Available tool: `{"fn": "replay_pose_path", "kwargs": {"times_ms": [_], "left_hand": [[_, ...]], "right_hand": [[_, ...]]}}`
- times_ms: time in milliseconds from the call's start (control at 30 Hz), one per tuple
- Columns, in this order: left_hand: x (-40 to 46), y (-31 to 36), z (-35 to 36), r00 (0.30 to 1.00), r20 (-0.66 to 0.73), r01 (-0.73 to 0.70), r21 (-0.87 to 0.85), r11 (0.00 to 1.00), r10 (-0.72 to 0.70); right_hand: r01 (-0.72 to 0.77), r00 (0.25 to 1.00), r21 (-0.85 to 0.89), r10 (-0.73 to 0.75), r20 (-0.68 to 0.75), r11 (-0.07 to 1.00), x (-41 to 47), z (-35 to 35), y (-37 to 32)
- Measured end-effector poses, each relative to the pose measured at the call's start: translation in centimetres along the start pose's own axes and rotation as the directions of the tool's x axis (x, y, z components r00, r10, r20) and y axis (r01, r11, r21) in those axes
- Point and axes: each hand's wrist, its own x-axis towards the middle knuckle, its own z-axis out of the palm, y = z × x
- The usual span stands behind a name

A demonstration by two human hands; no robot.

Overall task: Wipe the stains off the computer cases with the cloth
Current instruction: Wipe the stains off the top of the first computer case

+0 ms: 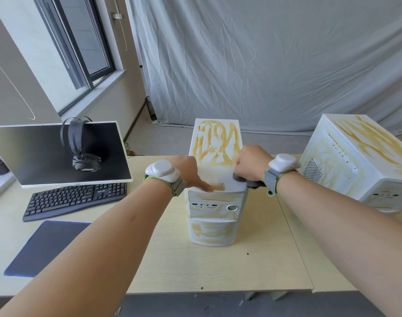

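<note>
On the pale worktop [218,266] the rigid upright case [215,179] is steadied by the left hand [184,171], fingers flat; the right hand [250,163] clamps the soft, light cloth [249,181], likely best gripped bunched.

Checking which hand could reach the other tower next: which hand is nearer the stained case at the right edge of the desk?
Right. The right hand grips the grey cloth on the middle case, beside the right case; the left hand rests on the middle case's far side.
</note>
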Motion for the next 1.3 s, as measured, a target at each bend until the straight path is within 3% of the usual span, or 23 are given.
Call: {"fn": "replay_pose_path", "kwargs": {"times_ms": [167, 300, 433, 567, 667, 733, 800, 900, 1000, 1067, 1200, 1300], "left_hand": [[0.1, 0.2, -0.5, 1.0, 0.02, -0.024, 0.052, 0.998, 0.023], [0.2, 0.2, -0.6, 0.999, 0.022, -0.031, 0.07, 0.997, 0.03], [0.3, 0.1, -0.7, 0.999, 0.017, -0.033, 0.081, 0.996, 0.032], [0.3, 0.2, -0.6, 1.0, 0.005, -0.02, 0.099, 0.995, 0.019], [0.0, -0.2, -0.4, 1.0, -0.01, -0.011, 0.115, 0.993, 0.012], [-0.1, -0.8, -0.5, 1.0, 0.001, -0.023, 0.111, 0.994, 0.023], [0.0, -1.6, -0.7, 0.999, 0.015, -0.039, 0.092, 0.995, 0.038], [-0.1, -2.6, -0.9, 0.999, 0.012, -0.048, 0.072, 0.996, 0.047], [-0.3, -3.0, -0.5, 0.999, -0.006, -0.038, 0.005, 0.999, 0.038], [-0.4, -3.4, 0.2, 1.0, -0.022, -0.023, -0.052, 0.998, 0.022], [-0.5, -4.0, 1.3, 0.999, -0.02, 0.039, -0.192, 0.981, -0.044], [-1.1, -3.4, 1.4, 0.996, -0.051, 0.063, -0.186, 0.981, -0.074]], "right_hand": [[0.048, 0.994, -0.047, -0.052, -0.093, 0.998, 0.1, 0.7, -0.4], [0.077, 0.997, -0.028, -0.076, 0.031, 0.997, 0.3, -0.5, -0.1], [0.042, 0.993, -0.12, -0.054, -0.102, 0.992, 0.5, 0.8, -1.9], [0.21, 0.978, 0.005, -0.21, 0.007, 0.978, -0.1, 0.9, -2.6], [0.19, 0.977, 0.044, -0.194, 0.091, 0.981, 0.6, -0.4, -1.8], [0.131, 0.991, -0.038, -0.13, 0.029, 0.991, 1.4, 0.0, -2.4], [0.107, 0.993, -0.091, -0.111, -0.042, 0.99, 1.5, 1.2, -3.8], [0.242, 0.968, -0.039, -0.244, -0.058, 0.97, 0.9, 2.2, -5.8], [0.306, 0.951, 0.048, -0.307, 0.033, 0.951, 0.4, 1.4, -5.2], [0.267, 0.958, 0.019, -0.268, 0.099, 0.964, 1.0, 0.7, -4.3], [0.179, 0.983, -0.076, -0.181, -0.029, 0.981, 2.5, 1.3, -5.0], [0.298, 0.953, -0.031, -0.3, -0.048, 0.954, 1.9, 2.4, -7.3]]}}
